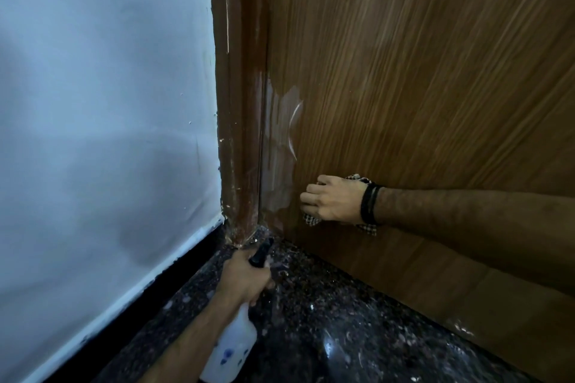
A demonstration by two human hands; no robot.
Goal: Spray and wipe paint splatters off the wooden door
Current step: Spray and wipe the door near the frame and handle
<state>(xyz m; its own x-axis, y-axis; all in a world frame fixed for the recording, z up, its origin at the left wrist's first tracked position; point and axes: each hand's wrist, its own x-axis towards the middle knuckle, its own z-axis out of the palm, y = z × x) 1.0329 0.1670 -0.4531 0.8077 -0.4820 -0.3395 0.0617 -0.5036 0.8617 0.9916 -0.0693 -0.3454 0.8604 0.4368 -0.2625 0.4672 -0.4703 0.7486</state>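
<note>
The right hand presses a checked cloth against the wooden door; the left hand grips a spray bottle.

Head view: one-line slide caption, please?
Right hand presses checked cloth to door; left hand grips spray bottle.

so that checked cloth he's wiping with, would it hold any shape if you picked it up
Probably not. The checked cloth bunches under the right hand and its corners droop below the wrist, so it looks floppy and light. Pressed on the wet patch of the door, it is likely damp and clingy.
</note>
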